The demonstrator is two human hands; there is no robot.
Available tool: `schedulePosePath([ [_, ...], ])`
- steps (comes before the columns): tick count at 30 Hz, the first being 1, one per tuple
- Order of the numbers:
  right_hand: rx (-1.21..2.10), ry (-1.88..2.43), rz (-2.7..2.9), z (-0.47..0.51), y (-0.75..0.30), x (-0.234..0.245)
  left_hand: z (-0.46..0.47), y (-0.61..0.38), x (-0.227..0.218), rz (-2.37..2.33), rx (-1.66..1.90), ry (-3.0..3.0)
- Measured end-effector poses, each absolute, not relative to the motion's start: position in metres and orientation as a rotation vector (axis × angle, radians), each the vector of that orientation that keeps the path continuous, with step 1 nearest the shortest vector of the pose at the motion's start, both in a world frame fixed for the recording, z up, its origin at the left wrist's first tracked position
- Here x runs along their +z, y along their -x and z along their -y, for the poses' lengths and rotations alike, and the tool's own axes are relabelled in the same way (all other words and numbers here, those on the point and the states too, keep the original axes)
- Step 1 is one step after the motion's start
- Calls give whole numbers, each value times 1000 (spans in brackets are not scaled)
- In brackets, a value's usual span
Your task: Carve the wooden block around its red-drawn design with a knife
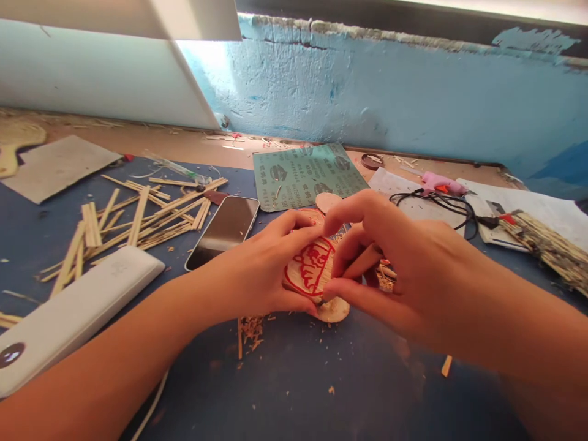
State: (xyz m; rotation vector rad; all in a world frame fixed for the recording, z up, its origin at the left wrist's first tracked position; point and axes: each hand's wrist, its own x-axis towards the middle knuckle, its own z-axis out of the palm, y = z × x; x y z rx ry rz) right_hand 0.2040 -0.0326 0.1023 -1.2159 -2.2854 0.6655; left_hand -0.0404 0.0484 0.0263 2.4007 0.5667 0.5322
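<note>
A light wooden piece point(311, 266) with a red line drawing on its face is held over the table between my two hands. My left hand point(275, 263) is closed around its left side, thumb at the lower edge and fingers at the upper edge. At the right side, my right hand point(372, 257) grips it, with the index fingertip near the top and the thumb at the bottom. The other right fingers are curled inward, partly hidden. A pale round wooden disc point(334, 311) lies beneath, and another disc point(327, 202) shows behind the hands.
Wooden sticks point(138, 214) lie heaped at left, near a phone point(225, 229) and a white power bank point(82, 312). Green sandpaper point(307, 177) lies behind. A pink glue gun point(443, 182), black cable point(463, 211) and rough bark-like piece point(551, 248) are at right. Shavings point(252, 331) litter the table.
</note>
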Motion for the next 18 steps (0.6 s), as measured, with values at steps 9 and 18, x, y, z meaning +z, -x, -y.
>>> schedulePosePath([
  [9, 354, 1175, 2372, 34, -206, 107, -46, 49, 40, -651, 637, -2482],
  [18, 425, 1147, 2509, 35, -215, 107, -42, 37, 36, -646, 749, -2328],
])
